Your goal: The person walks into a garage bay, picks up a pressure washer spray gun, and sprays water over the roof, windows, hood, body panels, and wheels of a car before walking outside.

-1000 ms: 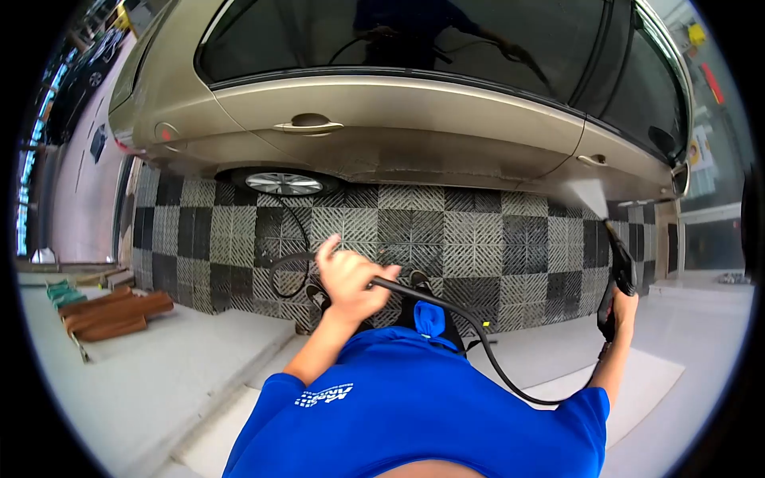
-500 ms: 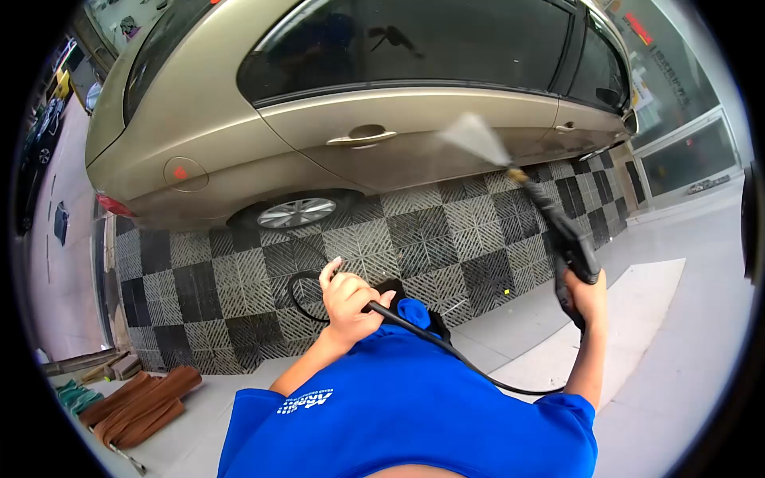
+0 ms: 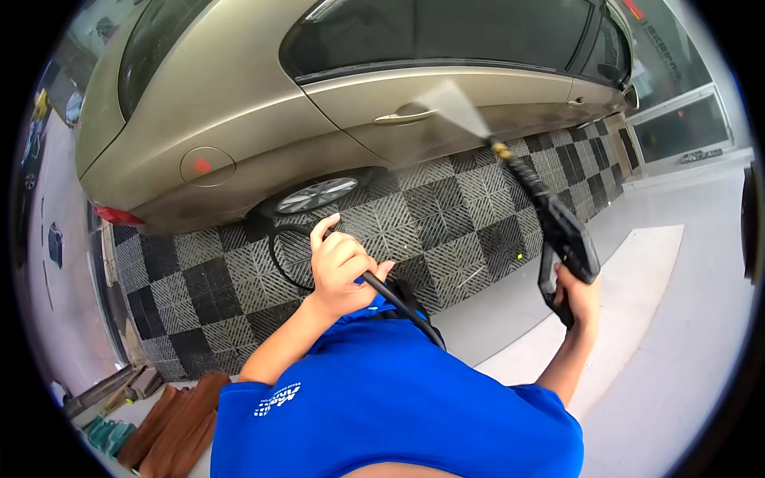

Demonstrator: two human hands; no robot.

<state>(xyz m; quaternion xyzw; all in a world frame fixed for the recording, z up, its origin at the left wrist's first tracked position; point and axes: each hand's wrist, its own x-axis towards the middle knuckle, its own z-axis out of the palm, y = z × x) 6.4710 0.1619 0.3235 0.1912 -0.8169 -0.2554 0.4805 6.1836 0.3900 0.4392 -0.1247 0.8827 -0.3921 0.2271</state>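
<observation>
My right hand (image 3: 580,296) grips the handle of a black spray gun (image 3: 567,239). From its brass-coloured nozzle a white fan of spray (image 3: 454,110) points up and left at the rear door of a gold car (image 3: 247,103), near the door handle (image 3: 404,117). My left hand (image 3: 343,271) is wrapped round a black hose (image 3: 406,309) in front of my body, its index finger raised. A loop of the hose hangs beyond that hand, below the rear wheel (image 3: 317,195).
Grey and black grid tiles (image 3: 446,215) cover the floor beside the car. Brown cloths (image 3: 179,426) and a green cloth (image 3: 107,434) lie at the lower left. A pale board (image 3: 629,279) is on the floor at the right. Behind the car's front stands a glass door (image 3: 681,131).
The spray gun has swung left from the front door to the rear door, and its spray now points up and left. The view has turned toward the car's rear. My left hand still holds the hose.
</observation>
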